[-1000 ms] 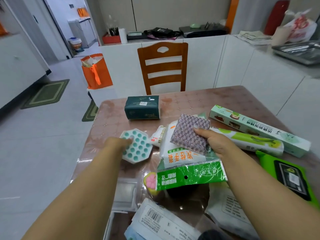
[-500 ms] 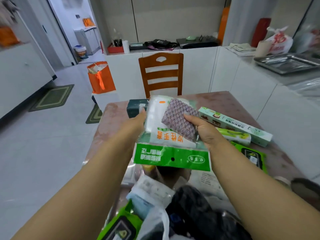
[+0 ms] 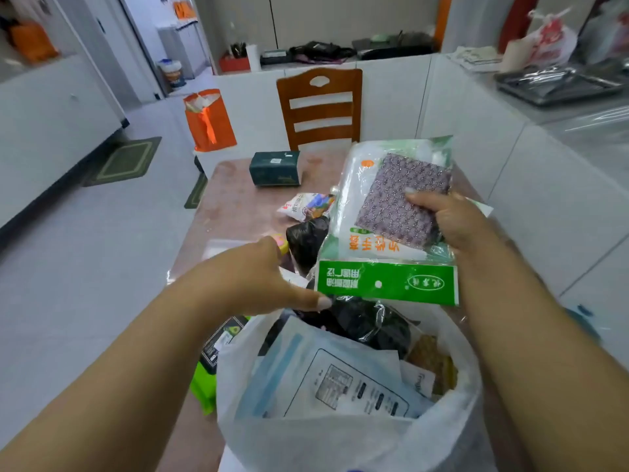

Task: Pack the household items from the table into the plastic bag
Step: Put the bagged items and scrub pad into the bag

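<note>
Left hand (image 3: 262, 277) released; right hand (image 3: 452, 223) pinches glove pack (image 3: 384, 253).

The white plastic bag (image 3: 340, 434) gapes open below, but a printed pouch (image 3: 340, 379) and black crumpled plastic (image 3: 367, 321) fill its mouth. The far surface (image 3: 231, 195) lies bare beside the dark tissue pack (image 3: 275, 167).
</note>
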